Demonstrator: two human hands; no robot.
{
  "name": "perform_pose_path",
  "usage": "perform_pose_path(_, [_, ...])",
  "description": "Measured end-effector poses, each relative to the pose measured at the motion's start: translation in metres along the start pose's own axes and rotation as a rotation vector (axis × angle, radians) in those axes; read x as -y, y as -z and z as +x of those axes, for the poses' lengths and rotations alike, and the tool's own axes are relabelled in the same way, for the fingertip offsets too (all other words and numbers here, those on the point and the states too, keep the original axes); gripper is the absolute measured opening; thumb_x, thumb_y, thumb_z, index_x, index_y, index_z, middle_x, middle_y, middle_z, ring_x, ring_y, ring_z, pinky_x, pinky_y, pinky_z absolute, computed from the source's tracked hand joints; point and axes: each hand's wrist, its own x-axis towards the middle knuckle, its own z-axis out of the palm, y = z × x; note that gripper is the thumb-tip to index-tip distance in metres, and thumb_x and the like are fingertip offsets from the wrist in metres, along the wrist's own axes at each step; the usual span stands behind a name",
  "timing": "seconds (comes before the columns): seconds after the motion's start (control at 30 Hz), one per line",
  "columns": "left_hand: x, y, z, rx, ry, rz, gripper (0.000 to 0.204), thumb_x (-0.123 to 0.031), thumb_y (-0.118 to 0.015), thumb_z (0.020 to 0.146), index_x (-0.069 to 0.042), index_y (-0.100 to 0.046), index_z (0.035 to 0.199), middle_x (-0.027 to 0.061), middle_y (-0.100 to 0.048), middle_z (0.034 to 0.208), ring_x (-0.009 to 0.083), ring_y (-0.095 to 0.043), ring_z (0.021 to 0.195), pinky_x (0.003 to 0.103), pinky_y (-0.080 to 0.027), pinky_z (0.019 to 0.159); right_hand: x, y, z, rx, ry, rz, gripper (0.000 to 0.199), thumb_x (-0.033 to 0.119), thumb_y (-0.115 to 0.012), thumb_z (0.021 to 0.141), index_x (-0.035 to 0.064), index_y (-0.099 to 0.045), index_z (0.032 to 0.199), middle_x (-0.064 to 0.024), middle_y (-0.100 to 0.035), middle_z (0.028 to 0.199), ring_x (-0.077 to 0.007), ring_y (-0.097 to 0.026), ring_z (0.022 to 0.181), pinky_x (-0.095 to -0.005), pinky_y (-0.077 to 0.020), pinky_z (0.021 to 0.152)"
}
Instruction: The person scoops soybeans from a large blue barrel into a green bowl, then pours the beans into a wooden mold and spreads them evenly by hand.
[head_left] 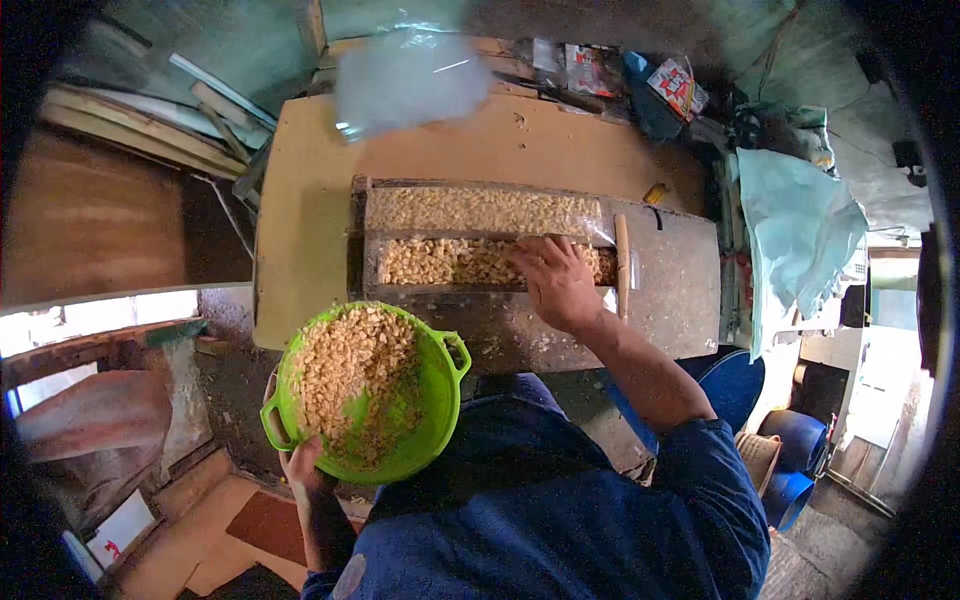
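Green bowl of pale crumbs gripped at near rim by left hand, fingers closed under edge, partly hidden. Right hand flat, fingers spread, pressing crumbs in front tray. Wooden stick just beside, possibly touching.

You have one view only, from the head, looking steeply down and forward; your own forearms enter from the lower edge; the wooden table sits close, mid-frame; the fisheye bends its edges, and the dark rim probably hides the surroundings.
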Motion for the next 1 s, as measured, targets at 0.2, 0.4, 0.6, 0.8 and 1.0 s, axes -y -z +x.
perform_pose_path(0.2, [0.012,0.010,0.005,-0.011,-0.019,0.011,0.055,0.003,-0.059,0.090,-0.001,-0.044,0.143,0.0148,-0.059,0.123,0.0258,-0.064,0.091,0.037,-0.053,0.069,0.033,-0.020,0.043,-0.072,0.044,0.106,0.038,0.011,-0.062,0.081,0.0128,-0.067,0.118,-0.0091,-0.060,0.113,-0.0330,-0.053,0.109,-0.0473,-0.0464,0.090])
perform_pose_path(0.4, [0.036,0.035,0.010,-0.044,-0.018,0.022,0.053,-0.001,-0.060,0.092,-0.001,-0.044,0.143,0.0137,-0.061,0.118,0.0255,-0.065,0.087,0.038,-0.054,0.070,0.064,-0.044,0.078,-0.084,0.072,0.029,0.043,0.006,-0.061,0.079,0.0115,-0.065,0.122,-0.0107,-0.056,0.118,-0.0349,-0.051,0.111,-0.0494,-0.0441,0.095])
perform_pose_path(0.6, [0.033,0.034,0.011,-0.048,-0.023,-0.007,0.050,-0.003,-0.062,0.093,-0.001,-0.046,0.141,0.0138,-0.062,0.118,0.0264,-0.065,0.090,0.039,-0.055,0.072,0.077,-0.046,0.087,-0.021,0.076,0.103,0.040,0.005,-0.060,0.080,0.0116,-0.066,0.119,-0.0116,-0.055,0.120,-0.0348,-0.050,0.112,-0.0487,-0.0447,0.097])
perform_pose_path(0.8, [-0.011,-0.006,-0.003,-0.019,-0.042,-0.073,0.049,-0.003,-0.063,0.091,0.001,-0.049,0.138,0.0152,-0.062,0.122,0.0284,-0.066,0.097,0.039,-0.056,0.076,0.089,-0.041,0.088,0.056,0.133,0.166,0.036,0.005,-0.059,0.081,0.0132,-0.068,0.114,-0.0118,-0.055,0.122,-0.0346,-0.051,0.113,-0.0484,-0.0447,0.097])
perform_pose_path(1.0, [-0.033,-0.029,-0.002,0.107,-0.091,-0.007,0.054,-0.006,-0.060,0.093,-0.001,-0.043,0.144,0.0212,-0.058,0.133,0.0352,-0.064,0.110,0.048,-0.055,0.090,0.091,-0.048,0.079,0.014,0.171,0.151,0.033,0.003,-0.059,0.079,0.0131,-0.069,0.109,-0.0120,-0.058,0.118,-0.0343,-0.053,0.111,-0.0473,-0.0459,0.096])
